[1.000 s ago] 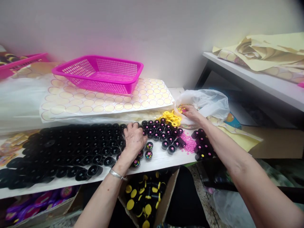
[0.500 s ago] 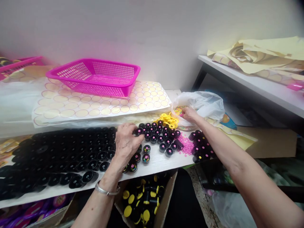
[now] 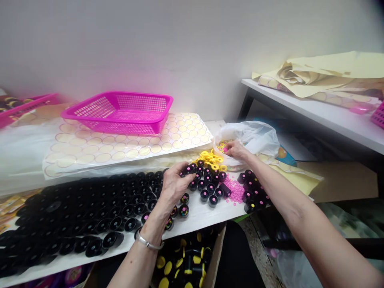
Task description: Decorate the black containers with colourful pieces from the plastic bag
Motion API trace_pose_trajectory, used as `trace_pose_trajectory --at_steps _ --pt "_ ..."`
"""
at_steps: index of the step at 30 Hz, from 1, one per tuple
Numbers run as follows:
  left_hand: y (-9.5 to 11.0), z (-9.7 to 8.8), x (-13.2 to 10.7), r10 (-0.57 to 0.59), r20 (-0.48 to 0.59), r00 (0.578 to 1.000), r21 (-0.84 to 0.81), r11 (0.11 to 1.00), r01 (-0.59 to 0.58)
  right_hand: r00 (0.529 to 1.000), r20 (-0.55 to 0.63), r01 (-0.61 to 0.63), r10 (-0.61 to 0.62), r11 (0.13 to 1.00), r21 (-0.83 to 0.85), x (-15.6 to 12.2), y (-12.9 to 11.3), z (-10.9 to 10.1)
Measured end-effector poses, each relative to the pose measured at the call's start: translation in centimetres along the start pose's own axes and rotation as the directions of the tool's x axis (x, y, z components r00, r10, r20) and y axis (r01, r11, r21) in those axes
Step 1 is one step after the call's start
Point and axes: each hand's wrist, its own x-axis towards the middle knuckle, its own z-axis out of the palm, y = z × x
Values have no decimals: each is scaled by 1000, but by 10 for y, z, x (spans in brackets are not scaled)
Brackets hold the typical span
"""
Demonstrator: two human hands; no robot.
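My left hand (image 3: 174,185) pinches a small black cup (image 3: 188,169) with a pink centre, lifted slightly at the near edge of a cluster of like cups (image 3: 210,182) on the white table (image 3: 198,216). My right hand (image 3: 237,149) reaches into a clear plastic bag (image 3: 255,136) holding small coloured beads (image 3: 223,146), fingertips closed among them. Yellow rings (image 3: 211,160) lie between the two hands. Loose pink beads (image 3: 235,188) are scattered right of the cups.
Many empty black cups (image 3: 90,208) cover the table's left half. A pink basket (image 3: 120,112) sits on sticker sheets (image 3: 126,140) at the back. Below the table edge stands a cardboard box (image 3: 186,264) of black-and-yellow parts. A white shelf (image 3: 315,108) with yellow paper is on the right.
My left hand has moved right from the filled cups near the table edge and taken hold of a black cup. My right hand stays in the bag. The view shifted slightly down.
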Motion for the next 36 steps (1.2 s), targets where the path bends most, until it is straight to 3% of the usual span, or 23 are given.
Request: trace_pose_trajectory --at_steps 8,16,20,24,32,36 --pt "1 10 0 -15 38 999 -70 997 18 993 -110 -6 29 980 198 2 5 -1" --pt "4 13 2 5 39 999 -39 999 -4 995 -66 -73 71 997 -26 4 13 -4" --pt "1 13 4 61 15 998 29 998 -62 998 -12 -70 69 982 -177 5 12 -6" --pt "3 15 3 118 53 992 40 992 -120 998 39 -39 48 976 -215 11 5 -2" --pt "7 27 6 50 142 989 -28 999 -46 1000 3 5 -5 999 32 9 16 1" --pt "3 45 18 108 203 973 -162 984 -76 999 -53 10 2 973 230 2 28 1"
